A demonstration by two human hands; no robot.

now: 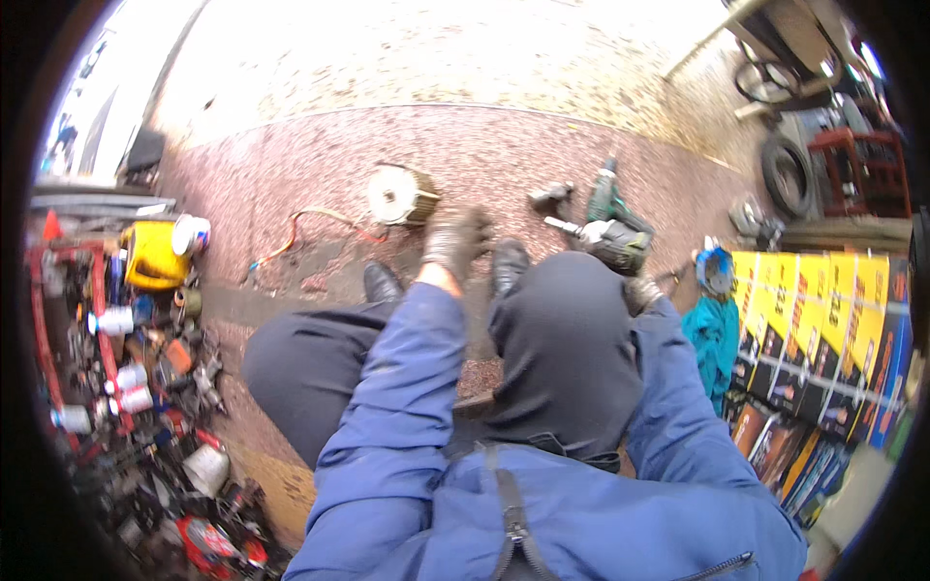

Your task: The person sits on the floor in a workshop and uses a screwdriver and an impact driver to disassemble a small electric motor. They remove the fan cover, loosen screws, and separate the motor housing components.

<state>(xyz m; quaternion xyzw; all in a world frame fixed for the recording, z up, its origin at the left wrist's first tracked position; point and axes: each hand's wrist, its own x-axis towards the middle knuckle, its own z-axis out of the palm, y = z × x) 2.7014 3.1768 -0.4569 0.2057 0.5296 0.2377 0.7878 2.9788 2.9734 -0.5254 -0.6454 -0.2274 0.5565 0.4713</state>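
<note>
An electric motor [395, 196], with a pale round end face and a ribbed body, lies on the reddish floor. A cable [308, 211] with orange and blue ends trails left from it. My left hand [457, 240], in a dark glove, is just below the motor at its right side; its fingers are smeared by motion. My right hand [641, 290], also gloved, is beside my right knee, close to a dark power tool [620, 244] with a metal shaft. My knee and sleeve hide part of that hand, so its grip is unclear. A green cordless drill [603, 198] lies just beyond.
Small metal parts and cans crowd the left side, near a yellow container [157, 256] and a red frame [102, 310]. A dark metal piece [551, 197] lies left of the drill. At right are a teal cloth [714, 339], stacked yellow-black boxes [814, 329] and a tire [785, 176].
</note>
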